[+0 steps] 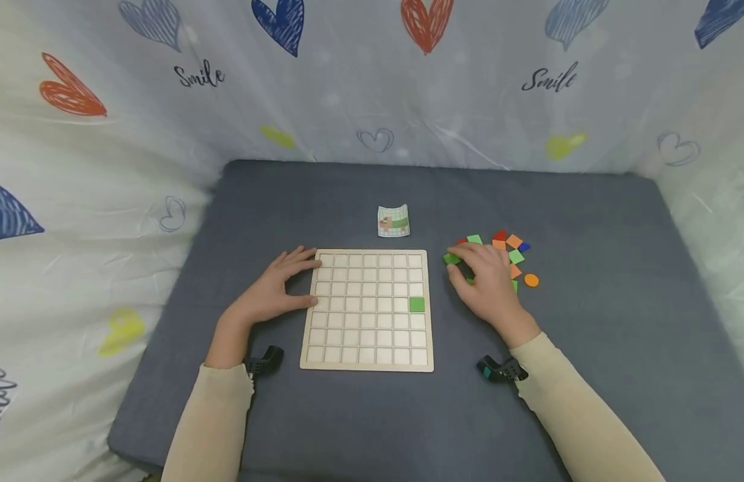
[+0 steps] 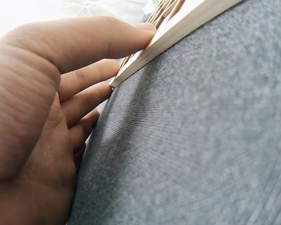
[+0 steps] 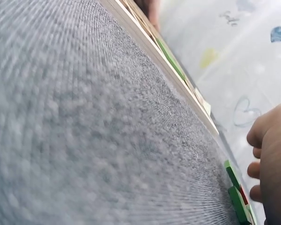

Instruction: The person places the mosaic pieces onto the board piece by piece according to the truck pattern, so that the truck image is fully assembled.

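Note:
A square wooden grid board (image 1: 367,366) lies on the grey table, one green square tile (image 1: 416,304) set in a cell near its right edge. My left hand (image 1: 274,284) touches the board's left edge, thumb and fingers spread and fairly straight; the left wrist view shows the thumb (image 2: 103,40) on the rim. To the board's right, my right hand (image 1: 489,281) hovers over a loose pile of coloured tiles, fingers slightly bent and thumb apart. A green tile (image 1: 451,258) lies by its fingertips. The hand covers part of the pile.
A small printed card (image 1: 393,221) with a coloured grid pattern lies behind the board. Around the right hand are orange tiles (image 1: 513,242), an orange disc (image 1: 531,280), a blue piece (image 1: 525,247) and a red piece (image 1: 499,235). A heart-patterned curtain (image 1: 372,87) hangs behind the table.

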Tool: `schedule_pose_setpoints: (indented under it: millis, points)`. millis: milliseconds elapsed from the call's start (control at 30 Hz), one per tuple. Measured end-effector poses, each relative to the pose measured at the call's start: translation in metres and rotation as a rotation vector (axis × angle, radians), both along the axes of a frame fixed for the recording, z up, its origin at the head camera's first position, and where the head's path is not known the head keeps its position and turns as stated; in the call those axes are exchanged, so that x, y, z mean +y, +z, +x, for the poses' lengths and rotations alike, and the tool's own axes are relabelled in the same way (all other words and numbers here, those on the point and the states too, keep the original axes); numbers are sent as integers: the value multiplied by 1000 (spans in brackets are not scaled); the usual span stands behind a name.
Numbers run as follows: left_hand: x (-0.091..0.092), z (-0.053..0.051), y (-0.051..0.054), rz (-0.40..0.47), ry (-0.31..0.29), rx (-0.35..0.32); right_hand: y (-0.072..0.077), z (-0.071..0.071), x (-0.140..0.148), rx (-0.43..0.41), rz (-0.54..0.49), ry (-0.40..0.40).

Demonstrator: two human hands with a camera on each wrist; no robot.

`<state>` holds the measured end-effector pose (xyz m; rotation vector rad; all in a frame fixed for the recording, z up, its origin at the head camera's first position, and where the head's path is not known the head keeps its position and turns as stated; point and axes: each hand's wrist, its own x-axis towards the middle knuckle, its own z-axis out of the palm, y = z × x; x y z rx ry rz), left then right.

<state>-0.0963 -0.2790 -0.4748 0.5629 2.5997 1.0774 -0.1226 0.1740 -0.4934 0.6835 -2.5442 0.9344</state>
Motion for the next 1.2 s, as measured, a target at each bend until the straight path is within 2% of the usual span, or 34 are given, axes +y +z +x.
schedule_pose_setpoints:
  millis: [133,300,467,700,1200]
  points:
    - [1,-2,2,-6,4,10,0,-4,1,-61,58,-21]
    - [-1,1,-2,-9,-6,16,-5,1,-1,-98,103,-32]
    - [-3,4,-4,2,-7,13,-8,4,-2,-98,120,-31]
    - [-1,-1,-2,5,-6,30,-3,-1,-1,-70,121,-46]
    - [0,-1,-3,-1,-3,27,-4,0,1,-69,112,-49]
